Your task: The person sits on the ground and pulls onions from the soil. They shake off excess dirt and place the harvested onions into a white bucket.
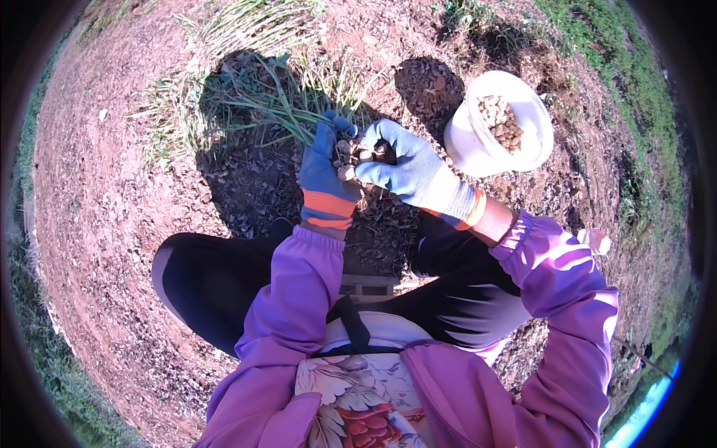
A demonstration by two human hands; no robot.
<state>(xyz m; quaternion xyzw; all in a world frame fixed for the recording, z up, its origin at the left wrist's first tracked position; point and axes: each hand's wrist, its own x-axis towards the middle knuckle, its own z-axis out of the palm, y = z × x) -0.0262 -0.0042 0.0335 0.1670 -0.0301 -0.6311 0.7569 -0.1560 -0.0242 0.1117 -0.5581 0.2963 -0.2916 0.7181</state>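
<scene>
In the head view, my left hand, in a blue-grey work glove with an orange cuff, grips a bunch of green peanut plants by the stems near the roots. Leafy tops stretch away to the upper left. A cluster of peanut pods hangs at the root end, between my two hands. My right hand, gloved alike, has its thumb and fingers around pods of that cluster. Fingers and shadow partly hide which pods it touches. To the right, a white plastic bucket leans toward me with loose peanuts inside.
Pulled plants lie heaped on the soil beyond my hands. Dry leaf litter covers the reddish ground. Green grass borders the right side. My bent knees flank the work spot. A small pale pink object lies beside my right sleeve.
</scene>
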